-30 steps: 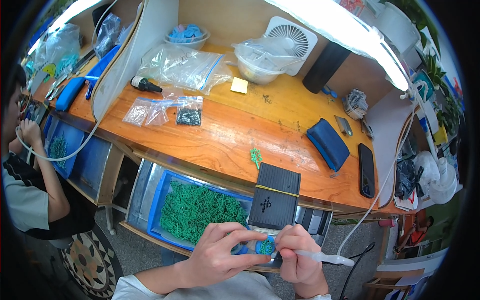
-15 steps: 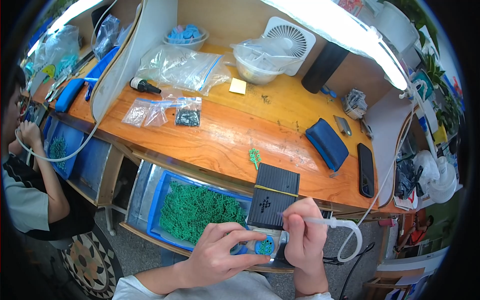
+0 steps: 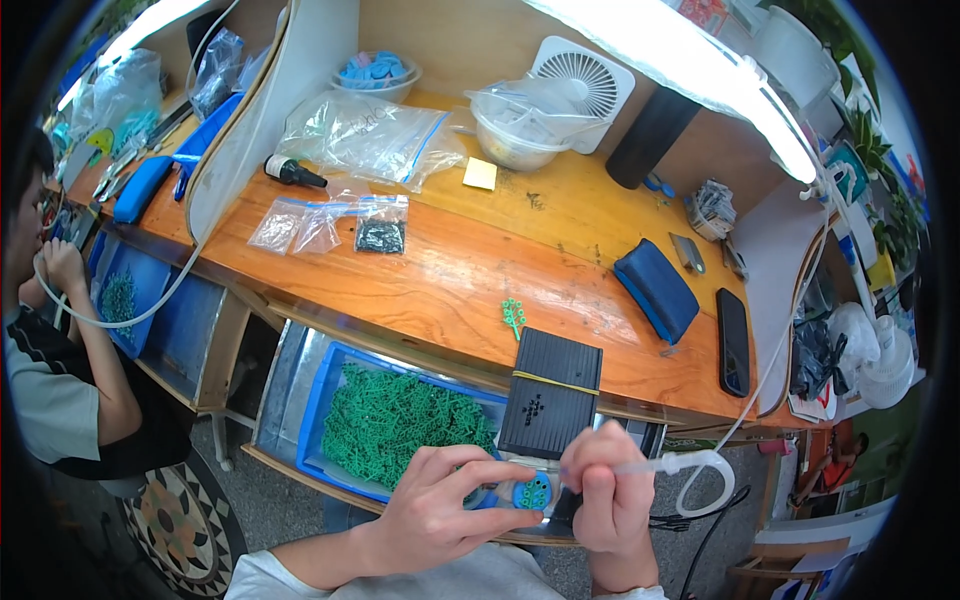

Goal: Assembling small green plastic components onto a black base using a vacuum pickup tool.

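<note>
Blue round holder (image 3: pixel 533 492) pinched in left grip (image 3: pixel 450 500), right grip (image 3: pixel 606 495) closed around tube tool (image 3: pixel 655 466)

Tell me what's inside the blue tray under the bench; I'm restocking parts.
The blue tray holds a heap of small green plastic parts. Its near right corner is covered by the left hand, so that part stays unseen.

Small round blue disc (image 3: pixel 533 492) with green pieces set in its face, lying flat between the fingertips, and a thin white pen-like tool (image 3: pixel 640 466) trailing a looped clear tube, tip meeting the disc.
</note>
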### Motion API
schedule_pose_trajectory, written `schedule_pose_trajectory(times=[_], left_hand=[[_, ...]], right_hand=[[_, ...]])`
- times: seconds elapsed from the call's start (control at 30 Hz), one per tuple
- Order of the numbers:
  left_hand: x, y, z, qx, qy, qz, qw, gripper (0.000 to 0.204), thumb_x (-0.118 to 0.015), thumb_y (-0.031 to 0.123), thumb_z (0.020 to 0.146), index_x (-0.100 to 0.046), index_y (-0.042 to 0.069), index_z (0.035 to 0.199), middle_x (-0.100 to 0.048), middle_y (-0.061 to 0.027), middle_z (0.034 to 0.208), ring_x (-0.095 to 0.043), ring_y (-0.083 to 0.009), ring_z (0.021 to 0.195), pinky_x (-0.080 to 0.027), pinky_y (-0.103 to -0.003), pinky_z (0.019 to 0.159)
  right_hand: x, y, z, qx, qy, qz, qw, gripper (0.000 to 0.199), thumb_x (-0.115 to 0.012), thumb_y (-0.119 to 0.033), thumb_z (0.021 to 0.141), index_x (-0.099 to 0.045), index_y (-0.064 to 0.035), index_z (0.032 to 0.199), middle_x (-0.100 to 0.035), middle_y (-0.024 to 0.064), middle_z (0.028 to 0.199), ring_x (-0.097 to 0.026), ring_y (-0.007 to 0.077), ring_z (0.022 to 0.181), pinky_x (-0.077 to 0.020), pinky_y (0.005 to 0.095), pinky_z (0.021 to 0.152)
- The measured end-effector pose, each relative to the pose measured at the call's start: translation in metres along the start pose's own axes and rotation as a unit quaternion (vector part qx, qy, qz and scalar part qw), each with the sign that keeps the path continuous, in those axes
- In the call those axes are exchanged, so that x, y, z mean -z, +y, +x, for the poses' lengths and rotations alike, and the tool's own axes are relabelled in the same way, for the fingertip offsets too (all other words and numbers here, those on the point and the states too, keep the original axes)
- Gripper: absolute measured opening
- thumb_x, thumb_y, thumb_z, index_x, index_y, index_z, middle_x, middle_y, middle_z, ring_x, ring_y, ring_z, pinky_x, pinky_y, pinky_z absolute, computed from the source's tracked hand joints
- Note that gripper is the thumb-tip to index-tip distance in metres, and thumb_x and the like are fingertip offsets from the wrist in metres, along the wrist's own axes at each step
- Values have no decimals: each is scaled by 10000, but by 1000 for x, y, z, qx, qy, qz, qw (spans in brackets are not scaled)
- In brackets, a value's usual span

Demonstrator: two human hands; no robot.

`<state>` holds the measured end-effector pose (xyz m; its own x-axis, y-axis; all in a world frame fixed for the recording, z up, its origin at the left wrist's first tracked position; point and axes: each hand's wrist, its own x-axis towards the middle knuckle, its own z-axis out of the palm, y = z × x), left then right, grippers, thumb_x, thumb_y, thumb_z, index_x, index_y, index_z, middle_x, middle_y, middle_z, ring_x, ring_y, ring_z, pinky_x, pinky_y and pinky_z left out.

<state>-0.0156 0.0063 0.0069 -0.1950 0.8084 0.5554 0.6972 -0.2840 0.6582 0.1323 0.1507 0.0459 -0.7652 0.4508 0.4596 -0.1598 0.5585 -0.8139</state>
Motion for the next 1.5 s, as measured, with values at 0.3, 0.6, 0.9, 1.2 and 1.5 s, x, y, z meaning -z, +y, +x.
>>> schedule_pose_trajectory(times=[0.3,0.6,0.9,1.2,1.5], left_hand=[[1,0,-1,2,-5,-2,1000,173,-816,265,746,-810,304,915,-705,62,1143,-569,-182,969,-385,-329,807],[3,3,-3,28,-19,-14,999,229,-768,225,758,-804,301,971,-678,79,1219,-561,-188,1053,-417,-324,861],[1,-1,0,-1,-14,8,1000,191,-819,278,747,-815,314,934,-700,68,1141,-566,-177,960,-396,-327,813],[1,2,-3,17,-14,-1,1000,239,-774,216,745,-804,305,964,-682,91,1197,-574,-168,1013,-412,-310,828],[0,-1,-2,8,-7,-5,1000,168,-816,288,755,-818,314,922,-698,68,1139,-566,-173,958,-394,-329,818]], right_hand=[[-12,-8,-12,-5,-16,32,999,314,-512,-252,1055,-551,22,907,-501,111,772,-547,194,639,-430,306,563],[-11,-6,-12,5,-47,22,999,295,-536,-242,1045,-568,22,916,-523,120,780,-562,209,656,-439,311,575],[-3,3,13,19,27,-88,996,63,-538,58,949,-591,45,982,-597,143,829,-541,236,668,-434,340,584],[-10,2,26,-12,36,-165,986,57,-557,54,956,-604,37,983,-586,140,850,-535,230,668,-424,328,572],[-11,-7,-8,-16,17,86,996,345,-491,-271,1065,-546,3,862,-486,87,731,-513,156,603,-402,279,539]])
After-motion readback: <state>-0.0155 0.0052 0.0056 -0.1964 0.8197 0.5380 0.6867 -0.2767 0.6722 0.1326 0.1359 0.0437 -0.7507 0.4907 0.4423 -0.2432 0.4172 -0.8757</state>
